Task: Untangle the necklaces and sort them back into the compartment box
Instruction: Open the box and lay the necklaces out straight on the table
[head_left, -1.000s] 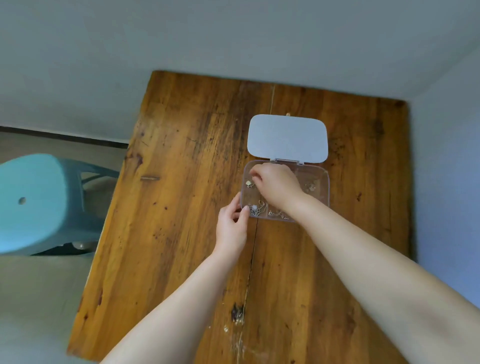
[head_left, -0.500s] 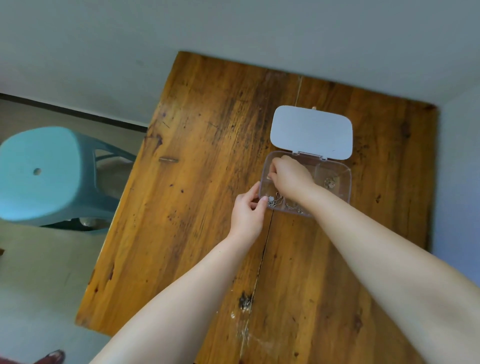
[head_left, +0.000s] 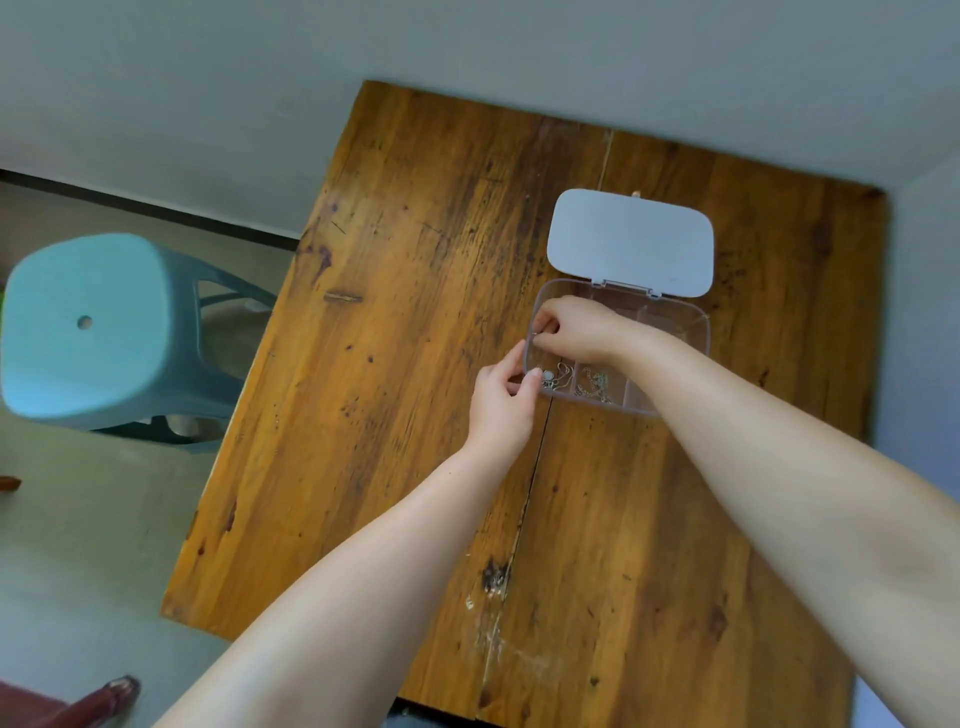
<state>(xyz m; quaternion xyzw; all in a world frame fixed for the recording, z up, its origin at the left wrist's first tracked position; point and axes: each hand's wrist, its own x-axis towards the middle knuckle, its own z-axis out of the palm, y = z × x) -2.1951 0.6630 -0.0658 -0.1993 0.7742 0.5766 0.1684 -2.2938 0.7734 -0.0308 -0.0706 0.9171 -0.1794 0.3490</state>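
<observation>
A clear plastic compartment box lies open on the wooden table, its white lid folded back flat. Thin silver necklaces lie in the near left compartment, and a second tangle of chain fills the one beside it. My left hand grips the box's near left corner with thumb and fingers. My right hand reaches into the far left compartment, fingertips pinched on a small piece of necklace. My right forearm hides the near right compartments.
A teal plastic stool stands on the floor left of the table. The table's back and right edges meet grey walls. A dark red shoe tip shows at the bottom left.
The view has swung, so the box sits further right and lower. My right hand's fingertips have closed into a pinch in the far left compartment. My left hand stays on the box corner.
</observation>
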